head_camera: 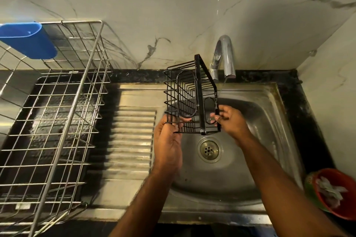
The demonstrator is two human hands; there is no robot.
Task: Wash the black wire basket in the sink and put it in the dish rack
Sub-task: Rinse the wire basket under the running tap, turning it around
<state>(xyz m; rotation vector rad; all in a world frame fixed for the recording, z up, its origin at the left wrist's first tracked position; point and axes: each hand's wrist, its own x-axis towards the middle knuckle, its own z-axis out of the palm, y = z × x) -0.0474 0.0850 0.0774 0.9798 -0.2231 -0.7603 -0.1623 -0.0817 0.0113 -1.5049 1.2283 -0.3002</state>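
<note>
Black wire basket [189, 98] up over the steel sink [269, 121], tilted on its side, held betw. both hands. Left hand [167, 140] grips the near-left wires, right hand [230, 119] pinches the right edge. Thin stream from the tap [223, 57] just beyond the right hand. Dish rack [57, 111] well left of the left hand, on the worktop [308, 121].

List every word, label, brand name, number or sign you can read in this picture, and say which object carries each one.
No readable text anywhere.
Dish rack: a small pale tag on its near rim, too small and blurred to read.
Black wire basket, tap, sink, blue holder: no markings show.
</note>
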